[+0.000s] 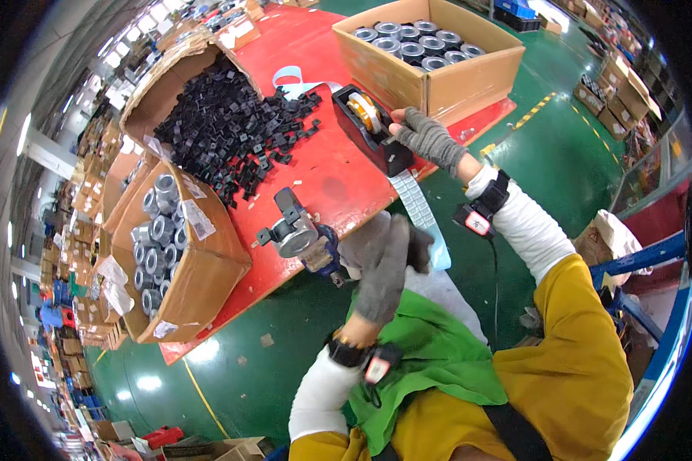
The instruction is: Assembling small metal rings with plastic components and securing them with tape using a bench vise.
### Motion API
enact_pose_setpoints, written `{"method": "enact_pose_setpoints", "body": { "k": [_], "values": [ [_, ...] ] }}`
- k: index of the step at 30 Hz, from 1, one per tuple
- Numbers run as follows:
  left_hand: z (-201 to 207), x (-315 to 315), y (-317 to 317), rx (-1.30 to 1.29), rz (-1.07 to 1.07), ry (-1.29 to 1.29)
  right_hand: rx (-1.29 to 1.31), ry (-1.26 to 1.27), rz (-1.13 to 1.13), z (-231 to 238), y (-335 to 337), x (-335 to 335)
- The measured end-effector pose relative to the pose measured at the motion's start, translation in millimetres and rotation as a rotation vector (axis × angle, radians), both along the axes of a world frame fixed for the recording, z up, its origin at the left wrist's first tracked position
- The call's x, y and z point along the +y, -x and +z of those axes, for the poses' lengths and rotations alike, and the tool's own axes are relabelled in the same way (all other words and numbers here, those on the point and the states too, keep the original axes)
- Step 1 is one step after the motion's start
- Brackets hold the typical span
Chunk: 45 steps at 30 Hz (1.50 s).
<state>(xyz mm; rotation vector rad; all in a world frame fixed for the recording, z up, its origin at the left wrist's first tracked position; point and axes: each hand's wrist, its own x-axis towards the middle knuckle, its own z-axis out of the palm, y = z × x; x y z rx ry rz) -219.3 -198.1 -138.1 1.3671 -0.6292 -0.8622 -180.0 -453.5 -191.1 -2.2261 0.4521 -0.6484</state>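
Observation:
My left hand (384,273), in a grey glove, is curled just off the table's near edge, smeared by motion. It closes on a dark rounded part (419,250), mostly hidden behind the fingers. My right hand (429,140), in a grey fingerless glove, is at the right side of a black tape dispenser (392,156), fingertips apart and nothing seen between them. A yellowish roll (365,112) sits in the dispenser. A pale blue label strip (414,201) hangs from its near end. Left of my left hand, a blue clamp-like fixture (327,250) at the table edge carries a metal ring part (296,240).
On the red table (331,180) a carton (469,96) holds rows of metal-rimmed parts. A tipped carton (150,100) spills small black clips (223,127). Another carton (207,269) at the left holds silvery ring parts (155,230). Blue metal bars (642,253) stand at right.

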Motion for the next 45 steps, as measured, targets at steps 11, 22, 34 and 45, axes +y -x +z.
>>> {"method": "enact_pose_setpoints", "body": {
  "k": [11,22,34,45],
  "values": [
    [-73.3,-132.1,-57.9,0.68,0.265,0.13,-0.182,-0.583,0.091,58.8,77.2,42.1],
    [-49.9,-158.7,-77.4,0.72,0.138,-0.037,-0.077,-0.869,0.033,14.6,201.3,70.3],
    [-51.9,-142.5,-61.7,0.714,0.241,-0.001,-0.07,-0.729,-0.068,-14.0,201.0,61.5],
    [-79.4,-144.8,-38.7,0.82,0.106,0.084,-0.066,-0.507,-0.079,-24.5,201.0,81.1]
  ]
}}
